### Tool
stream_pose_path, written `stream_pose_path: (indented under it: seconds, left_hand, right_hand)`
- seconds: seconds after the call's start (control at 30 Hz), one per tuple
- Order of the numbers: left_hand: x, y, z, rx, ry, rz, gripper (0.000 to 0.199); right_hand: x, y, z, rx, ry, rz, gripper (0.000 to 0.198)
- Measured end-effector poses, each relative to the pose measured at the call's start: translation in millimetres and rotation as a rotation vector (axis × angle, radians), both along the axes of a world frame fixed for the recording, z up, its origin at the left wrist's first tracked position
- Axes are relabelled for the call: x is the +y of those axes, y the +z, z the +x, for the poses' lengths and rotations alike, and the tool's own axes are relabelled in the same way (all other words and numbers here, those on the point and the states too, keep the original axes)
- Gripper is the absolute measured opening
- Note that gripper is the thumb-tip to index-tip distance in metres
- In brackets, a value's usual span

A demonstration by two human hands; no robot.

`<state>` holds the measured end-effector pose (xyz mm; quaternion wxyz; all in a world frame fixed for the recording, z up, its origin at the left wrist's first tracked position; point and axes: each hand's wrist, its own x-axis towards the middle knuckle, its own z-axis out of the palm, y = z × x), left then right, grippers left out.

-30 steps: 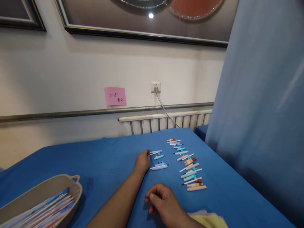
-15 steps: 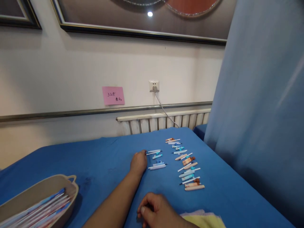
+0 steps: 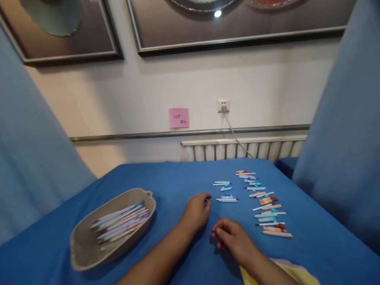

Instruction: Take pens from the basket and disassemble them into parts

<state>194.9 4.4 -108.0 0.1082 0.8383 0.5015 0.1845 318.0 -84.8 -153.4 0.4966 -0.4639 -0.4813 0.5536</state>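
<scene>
My left hand [image 3: 197, 210] is just above the blue cloth, thumb and forefinger apart and nothing visible between them. It is nearest to a small group of disassembled pen parts [image 3: 227, 200]: pale blue barrels, white refills and turquoise pieces. To the right of it and lower, my right hand [image 3: 230, 236] has loosely curled fingers with gaps between them; I see nothing in it. A longer column of pen parts [image 3: 269, 215], some peach and brown, some blue, runs along the right side. On the left, a beige basket [image 3: 81, 253] contains several pens [image 3: 124, 221].
The blue cloth [image 3: 172, 178] covers the table. A yellow cloth [image 3: 297, 273] lies under my right forearm. Blue curtains [image 3: 341, 138] hang on both sides. On the wall are a pink note [image 3: 179, 118] and a socket with a plugged-in cord [image 3: 234, 134], above a radiator [image 3: 252, 148].
The view has turned left, bringing the whole basket into sight. My left hand has drawn back from the far pen parts towards me. My right hand has moved forward, nearer to the left one.
</scene>
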Motion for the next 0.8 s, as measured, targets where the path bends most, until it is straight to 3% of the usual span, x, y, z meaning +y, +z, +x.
stream_pose_path:
  seconds: [0.1, 0.2, 0.33, 0.4, 0.53, 0.8]
  left_hand:
    - [-51, 20.6, -46, -0.041, -0.066, -0.013, 0.028]
    - [-78, 46.1, -106, -0.015, 0.019, -0.014, 0.028]
    - [-66, 77.1, -187, 0.258, 0.218, -0.056, 0.027]
    - [-53, 84.6, -215, 0.517, 0.283, -0.242, 0.026]
    - [-39, 79.7, -234, 0.641, 0.258, -0.375, 0.018]
    - [-42, 63.4, -226, 0.686, 0.223, -0.273, 0.025]
  right_hand:
    - [-4, -2, 2, -0.008, 0.005, 0.014, 0.032]
    - [-6, -4, 4, -0.024, -0.016, 0.012, 0.033]
    - [-6, -8, 6, -0.025, -0.047, 0.003, 0.032]
    - [-6, -9, 8, -0.028, -0.051, -0.006, 0.031]
    - [-5, -15, 11, -0.036, -0.039, -0.029, 0.031]
    - [-2, -31, 16, -0.042, -0.045, -0.111, 0.033]
